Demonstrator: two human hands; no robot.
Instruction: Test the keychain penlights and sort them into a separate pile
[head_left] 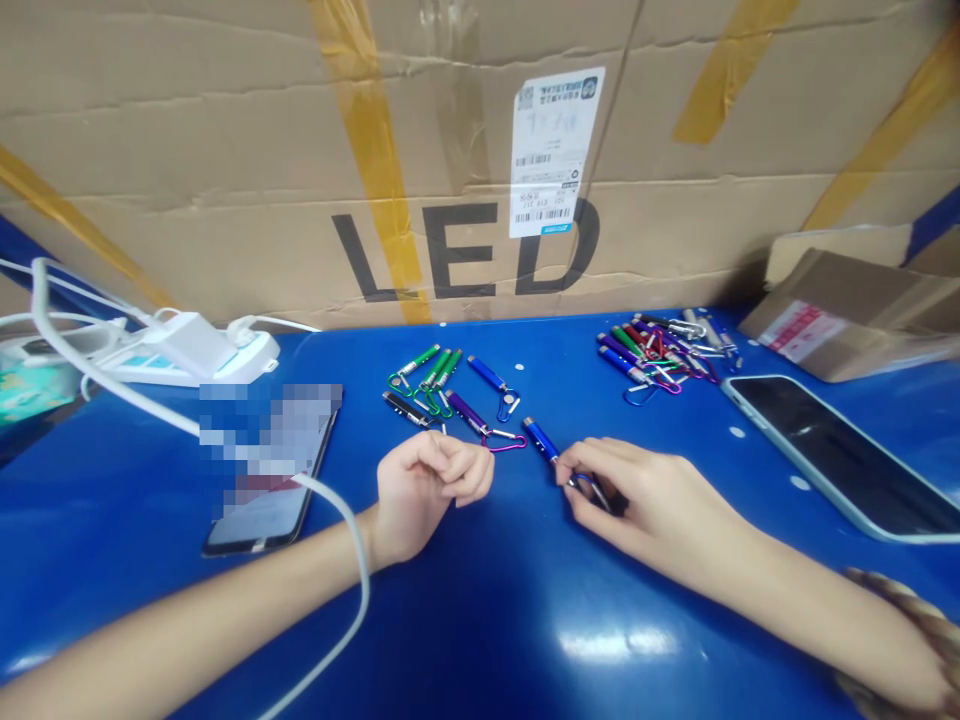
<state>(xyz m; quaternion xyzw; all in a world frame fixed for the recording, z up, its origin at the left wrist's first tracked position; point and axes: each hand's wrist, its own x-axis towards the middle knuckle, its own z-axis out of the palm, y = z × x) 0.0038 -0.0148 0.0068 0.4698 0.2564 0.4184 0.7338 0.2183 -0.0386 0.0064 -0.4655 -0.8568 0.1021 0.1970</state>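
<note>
My right hand [645,495] rests on the blue table [480,620], fingers pinched round the clip end of a blue keychain flashlight [541,440] that points up and left. My left hand [427,485] lies a little to the left, fingers curled loosely, with nothing visible in them. Just beyond my hands lies a row of small flashlights [442,390] with carabiner clips: green, blue, black and purple. A heap of several more flashlights [660,355] sits at the back right.
A large cardboard box [450,150] marked LED walls off the back. A phone [274,470] on a white cable [352,560] lies left, a power strip [187,350] behind it. Another phone [840,455] and a small carton [847,315] lie right.
</note>
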